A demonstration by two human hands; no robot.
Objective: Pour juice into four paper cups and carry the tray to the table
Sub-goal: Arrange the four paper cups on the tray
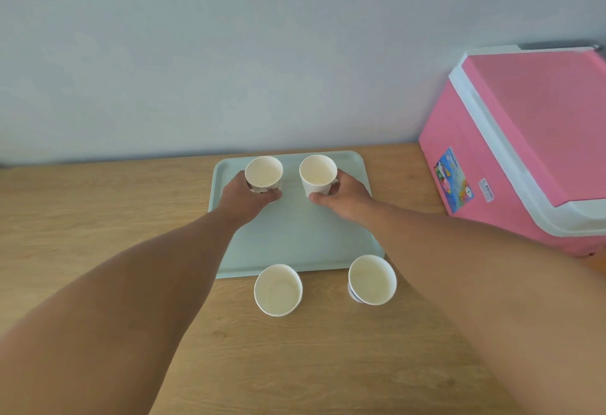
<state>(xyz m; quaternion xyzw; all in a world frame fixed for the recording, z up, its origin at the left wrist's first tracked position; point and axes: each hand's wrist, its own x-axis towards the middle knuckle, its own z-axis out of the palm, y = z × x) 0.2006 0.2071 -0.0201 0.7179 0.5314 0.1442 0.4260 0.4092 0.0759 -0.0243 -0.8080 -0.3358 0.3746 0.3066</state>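
Note:
A pale green tray lies on the wooden counter near the wall. My left hand grips an empty white paper cup at the tray's far left. My right hand grips a second empty paper cup at the tray's far right. Both cups stand upright. Two more empty paper cups stand on the counter just in front of the tray, one at front left and one at front right. No juice container is in view.
A pink cooler box with a white rim and closed lid stands on the counter to the right of the tray. A plain wall rises behind the counter, whose wooden top stretches left and toward me.

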